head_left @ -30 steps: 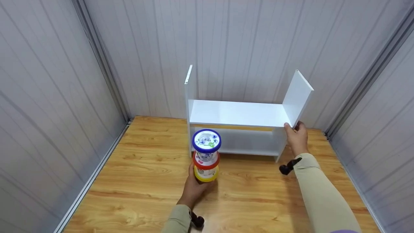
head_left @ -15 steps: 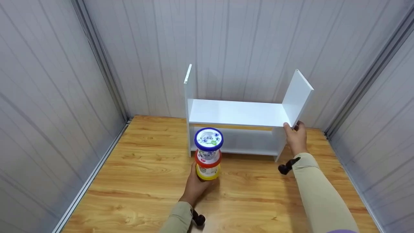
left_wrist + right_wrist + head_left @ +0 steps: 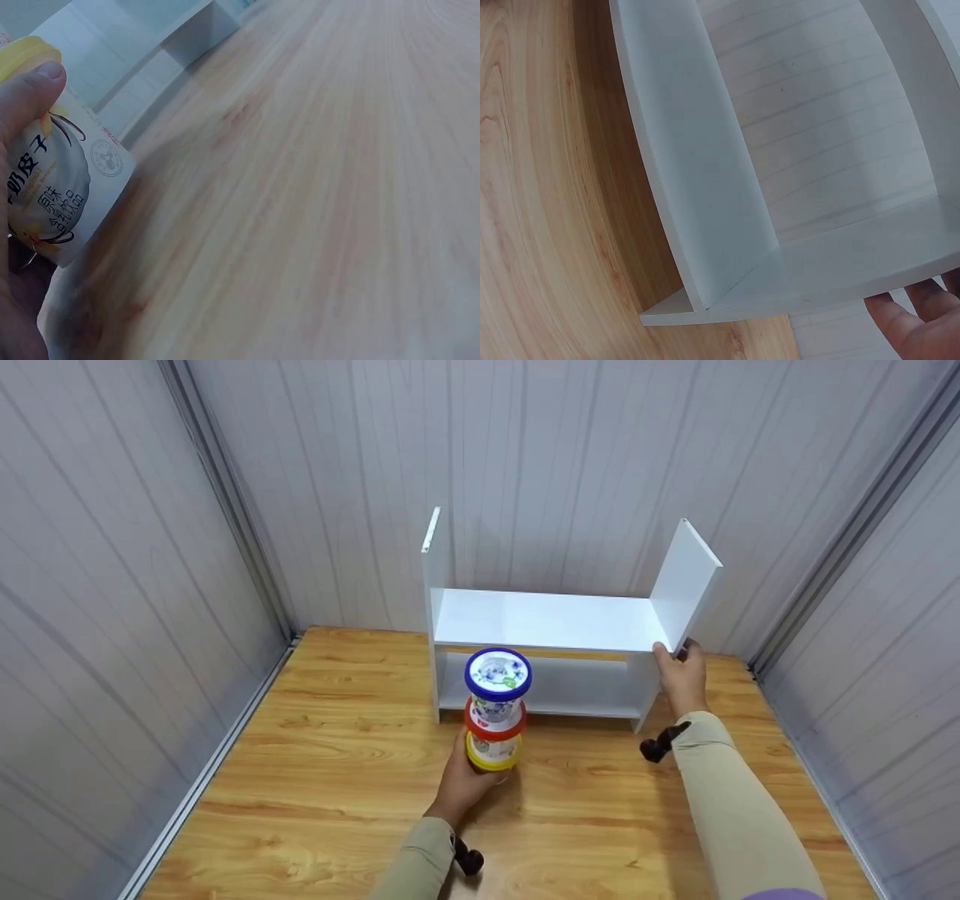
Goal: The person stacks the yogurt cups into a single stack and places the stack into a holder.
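A stack of three tubs — blue lid on top, red in the middle, yellow at the bottom — is standing upright in the left hand, just in front of the lower left corner of the white shelf. The left hand is gripping the bottom yellow tub, its thumb pressing against the printed label in the left wrist view. The right hand is holding the shelf at the front right corner, thumb on the upper board's edge and fingers curling round the side panel. The shelf is sitting on the wooden counter, its back close to the grey panelled wall — both its boards are showing bare.
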